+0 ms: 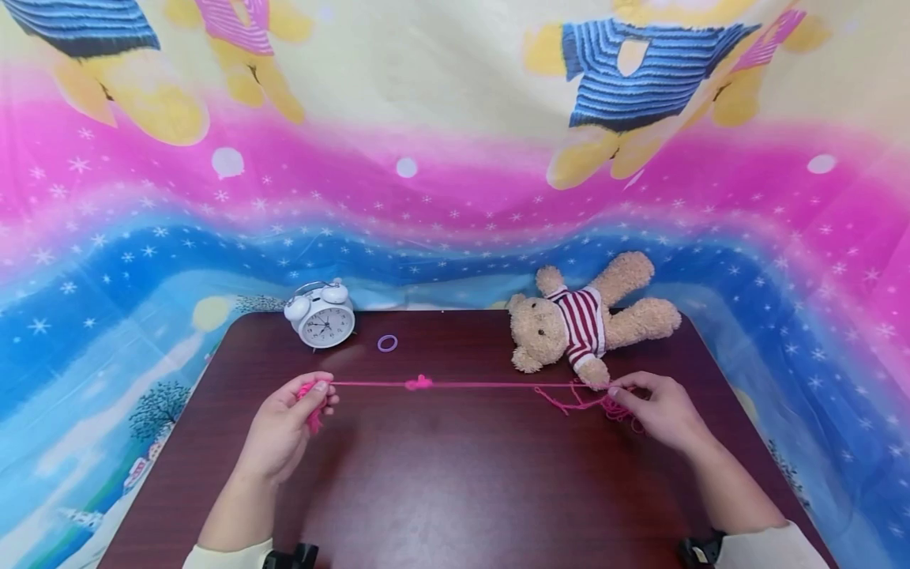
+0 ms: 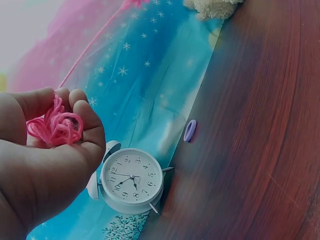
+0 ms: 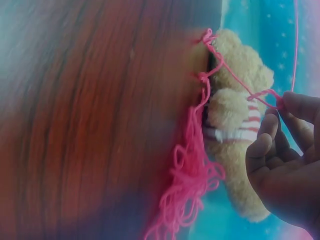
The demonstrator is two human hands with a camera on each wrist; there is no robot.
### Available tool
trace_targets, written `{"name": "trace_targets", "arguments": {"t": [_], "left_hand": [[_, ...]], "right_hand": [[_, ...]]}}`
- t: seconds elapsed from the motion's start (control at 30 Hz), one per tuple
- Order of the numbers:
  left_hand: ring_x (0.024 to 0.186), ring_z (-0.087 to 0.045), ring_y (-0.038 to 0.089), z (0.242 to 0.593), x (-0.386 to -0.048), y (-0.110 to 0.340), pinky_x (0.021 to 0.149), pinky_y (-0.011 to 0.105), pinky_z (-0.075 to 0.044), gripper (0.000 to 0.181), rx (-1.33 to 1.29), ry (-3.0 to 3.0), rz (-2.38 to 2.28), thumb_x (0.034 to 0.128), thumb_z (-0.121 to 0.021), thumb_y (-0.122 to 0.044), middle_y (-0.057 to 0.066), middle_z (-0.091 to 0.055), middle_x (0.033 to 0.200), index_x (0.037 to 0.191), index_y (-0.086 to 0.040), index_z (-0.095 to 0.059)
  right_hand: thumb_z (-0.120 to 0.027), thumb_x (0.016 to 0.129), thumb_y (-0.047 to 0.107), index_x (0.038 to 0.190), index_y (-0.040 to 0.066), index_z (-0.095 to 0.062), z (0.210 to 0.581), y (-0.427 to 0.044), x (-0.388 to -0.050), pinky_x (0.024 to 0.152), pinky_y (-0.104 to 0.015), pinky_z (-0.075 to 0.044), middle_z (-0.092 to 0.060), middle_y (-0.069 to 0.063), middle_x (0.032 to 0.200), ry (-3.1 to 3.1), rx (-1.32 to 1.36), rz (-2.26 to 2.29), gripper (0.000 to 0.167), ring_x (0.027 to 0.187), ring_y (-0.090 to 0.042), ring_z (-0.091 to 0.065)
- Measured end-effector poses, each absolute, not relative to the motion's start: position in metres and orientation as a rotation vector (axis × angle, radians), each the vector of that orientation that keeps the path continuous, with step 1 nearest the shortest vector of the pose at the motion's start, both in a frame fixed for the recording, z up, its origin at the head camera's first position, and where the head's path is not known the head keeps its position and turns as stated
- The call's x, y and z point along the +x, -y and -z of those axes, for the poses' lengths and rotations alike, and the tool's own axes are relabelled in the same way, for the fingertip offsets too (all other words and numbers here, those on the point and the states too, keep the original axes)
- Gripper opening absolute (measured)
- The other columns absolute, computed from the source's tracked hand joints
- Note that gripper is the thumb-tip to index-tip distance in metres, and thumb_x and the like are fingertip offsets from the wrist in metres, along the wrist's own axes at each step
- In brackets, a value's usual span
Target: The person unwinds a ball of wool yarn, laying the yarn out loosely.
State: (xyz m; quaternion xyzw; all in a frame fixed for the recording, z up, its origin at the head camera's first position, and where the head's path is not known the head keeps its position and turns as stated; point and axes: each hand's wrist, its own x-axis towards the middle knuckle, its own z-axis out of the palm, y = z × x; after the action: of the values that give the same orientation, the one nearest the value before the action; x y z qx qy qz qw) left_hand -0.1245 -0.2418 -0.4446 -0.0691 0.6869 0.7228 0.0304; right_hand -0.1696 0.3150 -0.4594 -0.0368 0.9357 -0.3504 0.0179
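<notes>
A strand of pink yarn (image 1: 490, 385) runs straight between the two hands above the table, with a small knotted clump (image 1: 419, 382) along it. My left hand (image 1: 284, 419) grips a bunched wad of the yarn (image 2: 62, 125) in its curled fingers. At the other end, my right hand (image 1: 664, 411) pinches the yarn between thumb and forefinger. Below that pinch, a loose tangle of yarn (image 3: 192, 170) lies on the table, and a knotted tail leads from it up to the fingers. The teddy bear's paw (image 1: 592, 371) is close beside the right fingertips in the head view.
A teddy bear (image 1: 569, 324) in a striped shirt lies at the back right of the dark wooden table (image 1: 455, 490). Toward the back left stand a white alarm clock (image 1: 325, 322) and a purple ring (image 1: 387, 343). Printed cloth (image 1: 426, 261) surrounds the table's back and sides.
</notes>
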Motion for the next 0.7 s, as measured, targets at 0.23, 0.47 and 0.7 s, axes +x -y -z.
{"name": "trace_targets", "arguments": {"t": [0.23,0.47,0.7], "left_hand": [[0.089,-0.066,0.011,0.446,-0.124,0.248,0.073,0.021,-0.053,0.020,-0.220,-2.081,-2.269,0.1051,-0.064,-0.026,-0.002,-0.072,0.099,0.120,-0.013,-0.065],[0.091,-0.066,0.011,0.446,-0.122,0.255,0.075,0.021,-0.054,0.024,-0.247,-2.063,-2.283,0.1037,-0.066,-0.029,-0.002,-0.072,0.102,0.121,-0.012,-0.065],[0.091,-0.066,0.011,0.447,-0.119,0.263,0.075,0.022,-0.053,0.019,-0.245,-2.047,-2.320,0.1047,-0.064,-0.027,-0.003,-0.071,0.100,0.119,-0.014,-0.066]], "right_hand": [[-0.066,0.102,0.044,0.118,0.012,-0.075,0.458,-0.332,-0.166,0.065,-0.034,-0.047,-0.073,-0.007,0.104,-2.906,-0.058,1.068,0.037,0.082,-0.022,-0.059],[-0.062,0.103,0.048,0.125,0.011,-0.073,0.459,-0.353,-0.164,0.063,-0.035,-0.048,-0.073,-0.011,0.109,-2.912,-0.004,1.020,0.045,0.080,-0.023,-0.059],[-0.060,0.104,0.050,0.126,0.009,-0.072,0.464,-0.376,-0.167,0.068,-0.036,-0.050,-0.073,-0.014,0.114,-2.940,0.041,0.976,0.048,0.092,-0.025,-0.062]]}}
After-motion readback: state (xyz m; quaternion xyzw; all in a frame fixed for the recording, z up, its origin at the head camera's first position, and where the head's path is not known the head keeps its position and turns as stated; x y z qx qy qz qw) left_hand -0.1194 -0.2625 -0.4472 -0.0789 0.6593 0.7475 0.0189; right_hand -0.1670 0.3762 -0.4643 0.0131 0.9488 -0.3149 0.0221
